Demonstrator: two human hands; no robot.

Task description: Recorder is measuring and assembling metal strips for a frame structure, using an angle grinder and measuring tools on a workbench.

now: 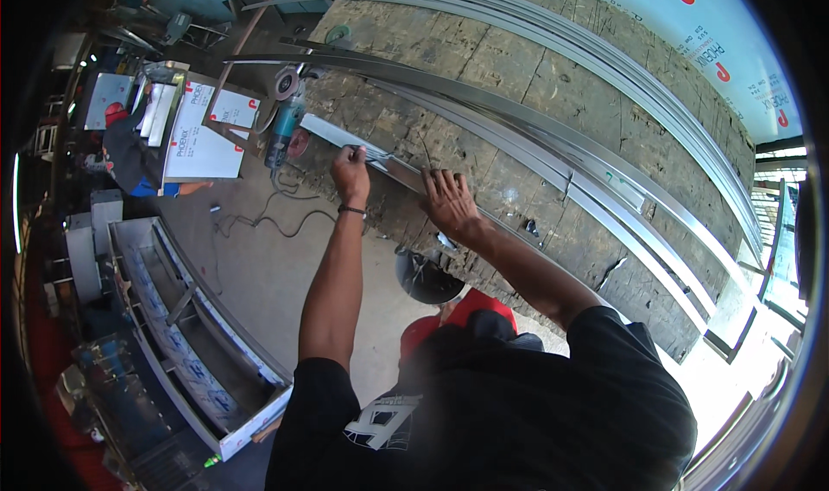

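Note:
A long, narrow metal strip point(335, 135) lies along the near edge of the worn wooden bench point(509, 59). My left hand point(350, 180) is closed at the strip, toward its left end. A small thin item seems to stick out beside its fingertips, too small to name. Farther right, my right hand point(451, 204) lies over the same strip, fingers stretched out and apart, pressing on it. An angle grinder point(283, 128) with a teal body rests at the bench's left end, beyond my left hand.
Several long metal profiles point(553, 167) run across the bench behind my hands. Blue film-covered sheet point(734, 50) lies at the far right. Below the bench edge are a round dark container point(427, 279) and a power cord point(294, 223). A long metal frame point(186, 318) stands left; a co-worker point(129, 141) crouches beyond.

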